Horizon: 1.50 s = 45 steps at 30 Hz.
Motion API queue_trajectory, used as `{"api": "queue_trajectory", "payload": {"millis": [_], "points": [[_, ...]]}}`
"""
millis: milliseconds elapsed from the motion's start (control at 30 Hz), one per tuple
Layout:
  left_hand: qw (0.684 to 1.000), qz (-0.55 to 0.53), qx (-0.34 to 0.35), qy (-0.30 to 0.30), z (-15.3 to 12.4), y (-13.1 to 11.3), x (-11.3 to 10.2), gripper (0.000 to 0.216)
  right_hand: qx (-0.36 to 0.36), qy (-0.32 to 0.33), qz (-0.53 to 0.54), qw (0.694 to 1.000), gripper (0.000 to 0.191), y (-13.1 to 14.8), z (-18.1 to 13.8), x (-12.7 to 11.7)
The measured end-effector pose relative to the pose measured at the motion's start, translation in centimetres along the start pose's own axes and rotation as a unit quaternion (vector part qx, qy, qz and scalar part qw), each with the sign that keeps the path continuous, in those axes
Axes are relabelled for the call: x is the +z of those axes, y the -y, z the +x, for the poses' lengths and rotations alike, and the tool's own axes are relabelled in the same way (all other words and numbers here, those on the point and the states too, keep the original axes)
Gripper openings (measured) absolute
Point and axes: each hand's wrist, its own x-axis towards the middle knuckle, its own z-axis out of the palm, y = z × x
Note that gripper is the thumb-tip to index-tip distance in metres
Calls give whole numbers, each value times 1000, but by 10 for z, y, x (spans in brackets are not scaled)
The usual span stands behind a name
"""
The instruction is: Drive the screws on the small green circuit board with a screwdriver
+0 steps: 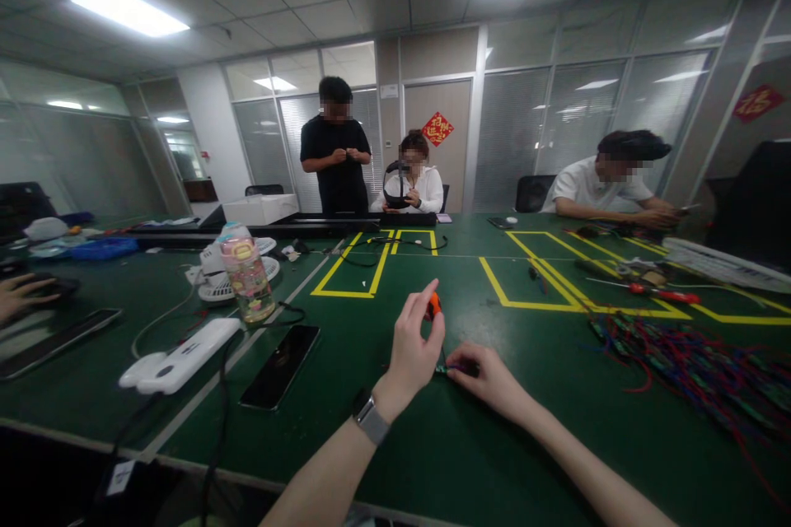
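My left hand (415,338), with a watch on its wrist, is closed round a tool with an orange-and-black handle (434,305). The handle sticks up past my fingers, and the tool's lower end is hidden behind the hand. Just to the right, my right hand (485,375) rests low on the table with thumb and fingers pinched on dark wires (456,366). These wires run to a small green circuit board (441,369) on the tabletop between my hands. My left hand partly covers the board, so contact between tool and board cannot be made out.
A heap of red and blue wires (685,370) with green boards lies right on the green table (383,461). A red screwdriver (667,294) is behind it. To the left are a phone (281,366), a white device (185,354) and a bottle (247,276). Several people are around the table.
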Motion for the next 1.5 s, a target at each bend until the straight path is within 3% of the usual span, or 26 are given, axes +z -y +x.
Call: {"api": "queue_trajectory", "payload": {"millis": [233, 433, 600, 800, 1100, 1500], "points": [[1000, 17, 2, -17, -1, -1, 0, 38, 0, -18, -3, 1000, 10, -4, 1, 5], [1000, -20, 1, 18, -1, 1, 2, 51, 4, -17, 3, 1000, 10, -2, 1, 4], [1000, 14, 11, -16, -1, 2, 2, 41, 6, -21, -4, 1000, 9, -1, 0, 5], [1000, 14, 5, 4, 0, 1, 1, 48, 3, -7, -2, 1000, 9, 0, 1, 3], [995, 73, -22, -68, 0, 6, 1, 39, 9, 12, -11, 1000, 11, 7, 0, -2], [994, 76, -19, -74, 1, 3, 0, 37, 9, 9, -20, 1000, 11, 6, 0, -3]]}}
